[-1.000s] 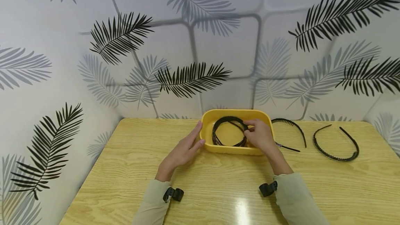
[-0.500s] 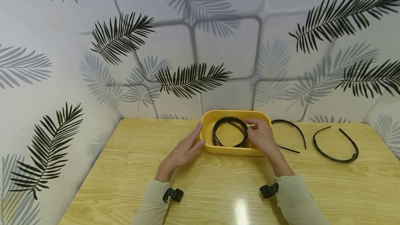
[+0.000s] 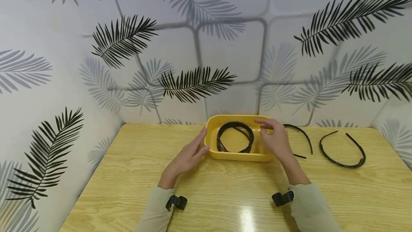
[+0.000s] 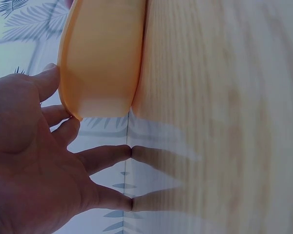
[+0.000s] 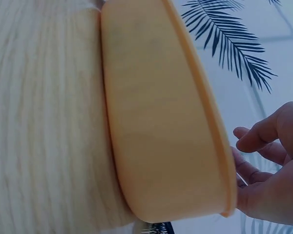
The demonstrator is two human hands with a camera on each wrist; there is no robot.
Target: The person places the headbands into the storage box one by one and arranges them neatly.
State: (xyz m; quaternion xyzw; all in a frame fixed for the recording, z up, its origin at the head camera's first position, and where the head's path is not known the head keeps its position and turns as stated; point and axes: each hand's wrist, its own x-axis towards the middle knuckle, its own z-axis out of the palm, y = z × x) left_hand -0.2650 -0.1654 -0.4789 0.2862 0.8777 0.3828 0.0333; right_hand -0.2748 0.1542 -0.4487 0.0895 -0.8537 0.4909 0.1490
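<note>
A yellow plastic bin (image 3: 238,157) stands on the table against the wall. Inside it, left of centre, several black toothed headbands (image 3: 219,139) lie stacked in a ring. My left hand (image 3: 185,158) rests at the bin's left end; in the left wrist view its thumb and two fingers touch the rim, while the other two spread down to the tabletop. Over the bin's right end hovers my right hand (image 3: 277,140), fingers loosely bent with nothing between them. In the right wrist view this hand (image 5: 278,183) is beside the rim.
Right of the bin lies a black headband (image 3: 304,131), partly hidden by my right hand. Farther right is another black headband (image 3: 341,164). The wooden table (image 3: 209,199) meets a leaf-patterned wall (image 3: 231,56) behind the bin.
My right hand has let go of the headbands in the bin and drawn back to the right, over the bin's right end. My left hand stays at the left end.
</note>
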